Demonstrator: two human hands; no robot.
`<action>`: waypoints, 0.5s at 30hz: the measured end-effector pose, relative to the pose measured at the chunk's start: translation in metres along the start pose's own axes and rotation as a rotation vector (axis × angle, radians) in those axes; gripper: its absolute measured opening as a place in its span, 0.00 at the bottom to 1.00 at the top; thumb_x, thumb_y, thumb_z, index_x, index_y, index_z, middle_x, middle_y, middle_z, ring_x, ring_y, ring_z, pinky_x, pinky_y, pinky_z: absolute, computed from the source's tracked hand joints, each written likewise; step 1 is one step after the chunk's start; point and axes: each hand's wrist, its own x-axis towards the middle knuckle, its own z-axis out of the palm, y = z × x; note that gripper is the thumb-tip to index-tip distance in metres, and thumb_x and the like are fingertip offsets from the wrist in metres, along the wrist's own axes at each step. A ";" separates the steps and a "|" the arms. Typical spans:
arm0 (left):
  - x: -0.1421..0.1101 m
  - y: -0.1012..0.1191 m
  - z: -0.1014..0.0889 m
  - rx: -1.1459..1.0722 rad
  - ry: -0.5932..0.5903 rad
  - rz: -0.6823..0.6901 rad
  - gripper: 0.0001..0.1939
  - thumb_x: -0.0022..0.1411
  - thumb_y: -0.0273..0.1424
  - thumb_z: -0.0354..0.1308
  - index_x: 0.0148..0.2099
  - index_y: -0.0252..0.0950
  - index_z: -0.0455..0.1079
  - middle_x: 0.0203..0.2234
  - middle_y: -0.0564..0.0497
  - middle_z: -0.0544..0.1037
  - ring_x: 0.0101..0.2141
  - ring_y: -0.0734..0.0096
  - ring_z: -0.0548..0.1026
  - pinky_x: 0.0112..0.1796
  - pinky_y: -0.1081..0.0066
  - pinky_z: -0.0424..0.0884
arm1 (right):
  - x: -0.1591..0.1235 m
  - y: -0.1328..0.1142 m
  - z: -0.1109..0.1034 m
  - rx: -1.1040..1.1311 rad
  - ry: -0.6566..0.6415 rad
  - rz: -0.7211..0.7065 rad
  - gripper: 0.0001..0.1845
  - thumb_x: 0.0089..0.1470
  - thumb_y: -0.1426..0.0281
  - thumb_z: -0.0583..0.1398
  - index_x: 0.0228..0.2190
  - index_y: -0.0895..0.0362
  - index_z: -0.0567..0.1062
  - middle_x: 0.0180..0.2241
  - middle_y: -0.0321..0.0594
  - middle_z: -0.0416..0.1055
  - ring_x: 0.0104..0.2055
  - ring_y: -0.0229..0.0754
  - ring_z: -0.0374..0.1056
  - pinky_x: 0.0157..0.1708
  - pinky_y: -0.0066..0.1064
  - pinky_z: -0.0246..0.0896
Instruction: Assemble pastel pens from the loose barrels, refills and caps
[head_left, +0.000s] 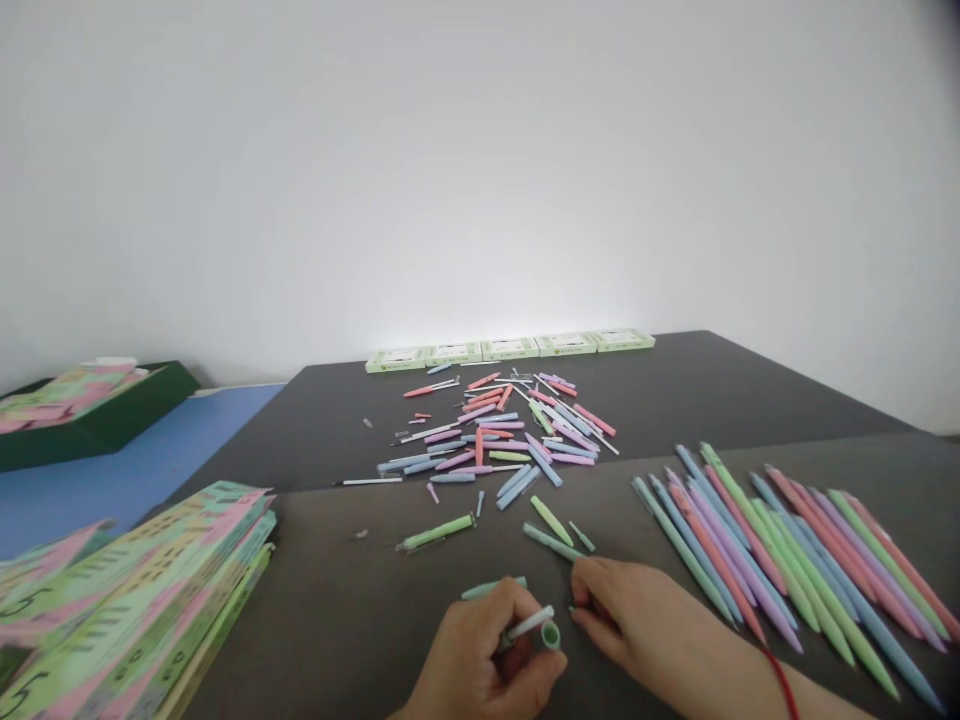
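My left hand (474, 650) is closed around a green pen barrel (551, 635), its open round end facing up, and a white pen refill (531, 622) sticks out beside it. My right hand (637, 612) is just to the right, fingers pinched together; a tiny greenish bit shows at the fingertips, too small to name. A grey-green pen barrel (553, 542) lies against the back of its fingers. Another teal pen part (491, 588) rests behind my left hand. Close by are a light green barrel (551, 520) and a small grey-green clicker piece (582, 537).
Loose pen parts (495, 440) in several colours spread over the middle of the dark table. Assembled-looking pens (750, 550) lie in rows at right. Printed cards (135, 600) are stacked at left, near a green box (112, 420). Flat boxes (510, 348) line the back edge.
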 end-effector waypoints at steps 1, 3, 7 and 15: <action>0.000 0.000 0.001 -0.013 0.001 -0.005 0.04 0.53 0.28 0.56 0.30 0.37 0.62 0.14 0.62 0.58 0.15 0.81 0.54 0.18 0.79 0.50 | 0.005 0.000 -0.005 0.005 -0.001 -0.003 0.05 0.54 0.74 0.55 0.29 0.56 0.70 0.28 0.38 0.73 0.29 0.42 0.69 0.28 0.29 0.51; 0.000 -0.001 0.002 -0.037 0.004 -0.008 0.04 0.52 0.28 0.57 0.30 0.37 0.63 0.14 0.62 0.58 0.15 0.81 0.54 0.18 0.79 0.50 | 0.021 -0.001 -0.017 -0.023 0.014 -0.040 0.08 0.57 0.74 0.52 0.29 0.56 0.70 0.28 0.39 0.73 0.29 0.41 0.68 0.28 0.28 0.53; 0.000 -0.003 0.005 -0.077 -0.001 0.000 0.05 0.51 0.27 0.58 0.29 0.36 0.63 0.15 0.62 0.59 0.15 0.81 0.54 0.18 0.79 0.50 | 0.076 -0.006 -0.038 -0.131 0.049 -0.194 0.07 0.56 0.75 0.54 0.31 0.58 0.72 0.30 0.40 0.74 0.31 0.41 0.68 0.30 0.28 0.55; 0.002 -0.020 0.011 -0.120 -0.021 -0.048 0.10 0.49 0.33 0.64 0.28 0.35 0.66 0.14 0.60 0.61 0.16 0.82 0.58 0.17 0.81 0.51 | 0.193 -0.049 -0.035 -0.285 0.030 -0.387 0.09 0.60 0.70 0.55 0.39 0.60 0.73 0.40 0.42 0.73 0.42 0.43 0.69 0.43 0.38 0.62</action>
